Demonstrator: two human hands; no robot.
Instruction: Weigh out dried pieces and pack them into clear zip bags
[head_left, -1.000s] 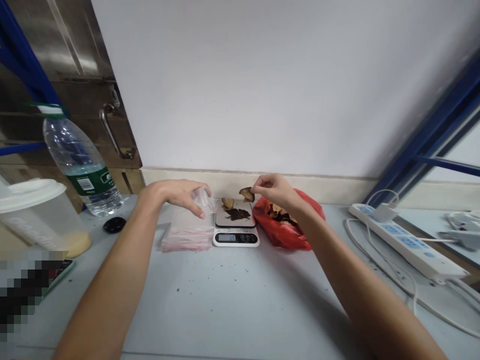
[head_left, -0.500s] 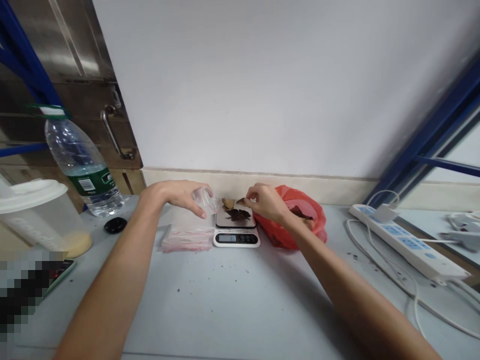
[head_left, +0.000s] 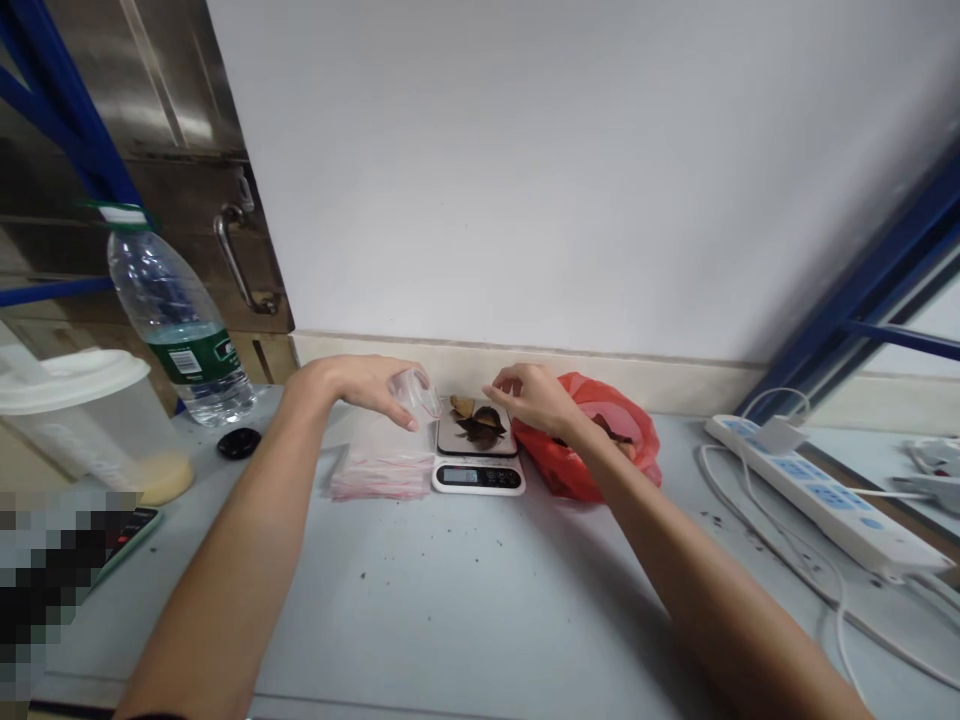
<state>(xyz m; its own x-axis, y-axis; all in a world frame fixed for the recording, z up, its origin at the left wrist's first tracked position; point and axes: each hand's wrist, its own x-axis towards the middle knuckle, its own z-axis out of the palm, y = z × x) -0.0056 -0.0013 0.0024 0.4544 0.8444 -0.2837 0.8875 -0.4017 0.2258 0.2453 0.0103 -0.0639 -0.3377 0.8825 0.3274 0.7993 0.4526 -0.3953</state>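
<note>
My left hand (head_left: 375, 385) is curled round a clear plastic zip bag (head_left: 411, 392), held over a stack of zip bags (head_left: 382, 470). Beside the stack sits a small white digital scale (head_left: 491, 477); its display digits are too small to read. Several dry, dark brown curled pieces (head_left: 481, 428) and a lighter tan one (head_left: 462, 406) lie on its plate. My right hand (head_left: 531, 393) hovers at the plate's right edge, fingers slightly apart and nothing visible in them. Under that wrist, a red plastic bag (head_left: 555, 470) stands open with more brown pieces (head_left: 611, 430) inside.
A large water bottle (head_left: 187, 320), a lidded plastic jug (head_left: 97, 420) and a black round cap (head_left: 238, 443) stand at the left. A white power strip (head_left: 832, 500) with cables (head_left: 795, 570) lies at the right. Dark crumbs dot the table, and a wall (head_left: 525, 200) rises behind.
The brown piece that my right hand pinched now lies on the scale's plate with the others. My right fingers have let go. My left hand still holds the zip bag; the view has shifted slightly.
</note>
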